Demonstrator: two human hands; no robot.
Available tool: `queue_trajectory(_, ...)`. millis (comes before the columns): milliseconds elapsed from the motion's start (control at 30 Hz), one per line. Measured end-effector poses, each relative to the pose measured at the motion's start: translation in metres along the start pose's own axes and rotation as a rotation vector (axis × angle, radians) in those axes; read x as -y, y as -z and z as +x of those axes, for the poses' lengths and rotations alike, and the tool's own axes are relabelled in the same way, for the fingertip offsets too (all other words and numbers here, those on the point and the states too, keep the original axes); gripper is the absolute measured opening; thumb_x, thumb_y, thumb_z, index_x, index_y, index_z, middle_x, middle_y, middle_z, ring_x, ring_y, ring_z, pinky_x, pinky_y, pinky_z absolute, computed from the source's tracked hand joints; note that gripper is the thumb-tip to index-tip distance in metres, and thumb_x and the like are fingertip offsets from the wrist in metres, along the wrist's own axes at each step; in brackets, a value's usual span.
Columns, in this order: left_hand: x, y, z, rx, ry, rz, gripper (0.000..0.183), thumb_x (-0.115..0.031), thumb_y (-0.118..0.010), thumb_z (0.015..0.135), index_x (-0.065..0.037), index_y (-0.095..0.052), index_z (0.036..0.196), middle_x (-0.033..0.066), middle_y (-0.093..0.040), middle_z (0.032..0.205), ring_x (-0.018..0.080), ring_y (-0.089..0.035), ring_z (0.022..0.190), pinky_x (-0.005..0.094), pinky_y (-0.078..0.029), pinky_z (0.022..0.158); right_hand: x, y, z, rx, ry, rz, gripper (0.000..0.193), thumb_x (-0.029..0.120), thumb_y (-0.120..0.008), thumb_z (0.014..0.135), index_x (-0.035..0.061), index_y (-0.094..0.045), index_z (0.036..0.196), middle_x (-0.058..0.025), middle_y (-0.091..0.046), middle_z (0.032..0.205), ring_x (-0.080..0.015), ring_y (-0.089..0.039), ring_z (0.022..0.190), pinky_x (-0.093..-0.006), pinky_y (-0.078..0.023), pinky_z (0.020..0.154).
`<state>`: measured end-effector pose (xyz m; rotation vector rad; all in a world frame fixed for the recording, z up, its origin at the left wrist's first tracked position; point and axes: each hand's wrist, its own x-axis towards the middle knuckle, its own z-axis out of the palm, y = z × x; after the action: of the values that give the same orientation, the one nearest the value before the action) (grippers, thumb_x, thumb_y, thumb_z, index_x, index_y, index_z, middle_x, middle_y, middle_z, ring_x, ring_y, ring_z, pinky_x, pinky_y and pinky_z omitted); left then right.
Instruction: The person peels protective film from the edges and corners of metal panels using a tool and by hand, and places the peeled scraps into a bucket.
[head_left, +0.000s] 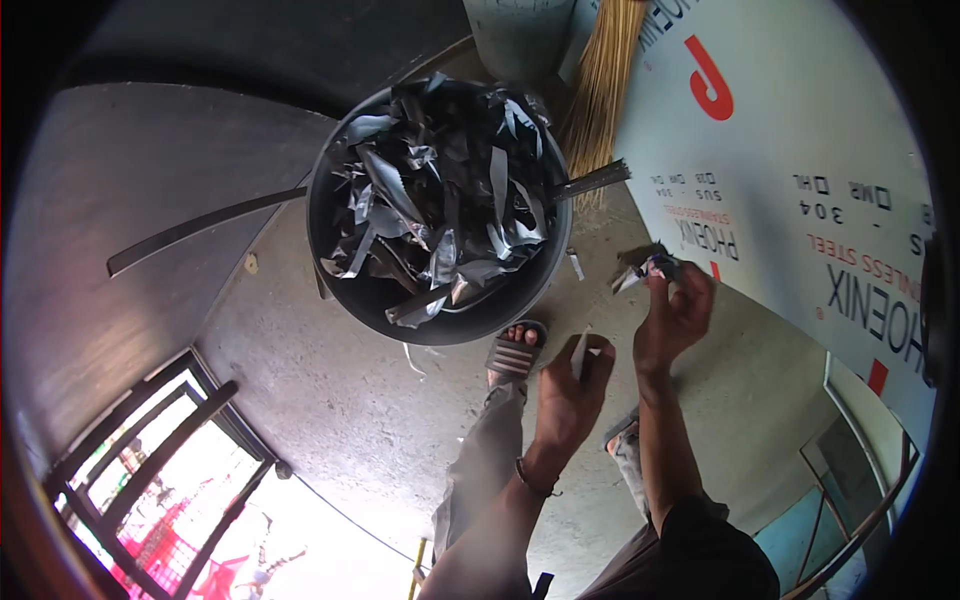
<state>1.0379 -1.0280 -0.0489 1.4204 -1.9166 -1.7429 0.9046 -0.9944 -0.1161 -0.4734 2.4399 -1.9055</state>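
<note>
My left hand (568, 402) is closed on a narrow pale strip (580, 354) that stands up between thumb and fingers. To its right and a little farther off, my right hand (682, 308) pinches a crumpled dark and silvery scrap (632, 279) just above the floor. Ahead of both hands stands a round black tub (462, 330), heaped with crumpled silver and black film strips (440, 180). Neither hand touches the tub. A small pale scrap (576, 266) lies on the floor between the tub and my right hand.
Long dark strips (205, 228) stick out over the tub's rim on both sides. A straw broom (603, 95) and a grey bucket (520, 38) stand behind it. A large printed sheet (780, 180) leans at the right. A barred opening (160, 470) is at the lower left.
</note>
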Motion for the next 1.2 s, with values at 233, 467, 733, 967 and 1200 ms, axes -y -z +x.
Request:
queue_trajectory(233, -0.020, 0.049, -0.034, -0.314, 0.117, -0.558, 0.019, -0.017, -0.065, 0.097, 0.000, -0.069, 0.106, -0.0020, -0.059, 0.077, 0.0061, -0.050, 0.065, 0.0249, -0.044, 0.061, 0.039, -0.058, 0.008, 0.668, 0.169, -0.091, 0.025, 0.003, -0.082, 0.083, 0.0074, -0.068, 0.103, -0.0092, -0.065, 0.102, -0.0172, -0.066, 0.083, -0.0306, -0.051, 0.062)
queue_trajectory(467, -0.059, 0.183, -0.096, -0.355, 0.035, -0.442, 0.024, -0.024, -0.061, 0.102, -0.003, -0.066, 0.112, -0.0057, -0.049, 0.073, 0.0017, -0.039, 0.058, 0.0209, -0.028, 0.050, 0.075, -0.088, -0.022, 0.309, 0.268, -0.409, 0.040, 0.010, -0.081, 0.078, 0.0084, -0.058, 0.110, -0.0143, -0.055, 0.100, -0.0389, -0.058, 0.099, -0.0520, -0.045, 0.083)
queue_trajectory(733, 0.026, 0.339, -0.306, -0.401, 0.772, -0.414, 0.035, -0.036, -0.057, 0.107, -0.004, -0.067, 0.115, -0.0033, -0.054, 0.069, 0.0086, -0.045, 0.051, 0.0266, -0.039, 0.045, 0.036, -0.125, -0.046, 0.328, -0.688, -0.205, 0.050, 0.007, -0.061, 0.079, -0.0026, -0.060, 0.128, -0.0352, -0.065, 0.118, -0.0485, -0.059, 0.121, -0.0532, -0.047, 0.104)
queue_trajectory(967, -0.051, 0.376, -0.190, -0.079, 0.540, -0.121, 0.033, -0.036, -0.062, 0.104, -0.005, -0.066, 0.113, -0.0024, -0.054, 0.070, 0.0080, -0.046, 0.051, 0.0254, -0.039, 0.044, 0.108, -0.067, -0.063, 0.115, -0.767, -0.246, 0.039, 0.011, -0.059, 0.079, -0.0006, -0.064, 0.116, -0.0331, -0.069, 0.095, -0.0530, -0.067, 0.095, -0.0579, -0.055, 0.081)
queue_trajectory(1200, -0.042, 0.390, -0.210, -0.009, 0.467, 0.085, 0.032, -0.037, -0.067, 0.100, -0.007, -0.066, 0.111, -0.0014, -0.054, 0.072, 0.0073, -0.048, 0.051, 0.0239, -0.038, 0.042, 0.066, 0.089, -0.114, 0.047, -0.947, -0.268, 0.059, 0.028, -0.075, 0.076, 0.0045, -0.067, 0.130, -0.0242, -0.073, 0.113, -0.0392, -0.069, 0.110, -0.0478, -0.055, 0.093)
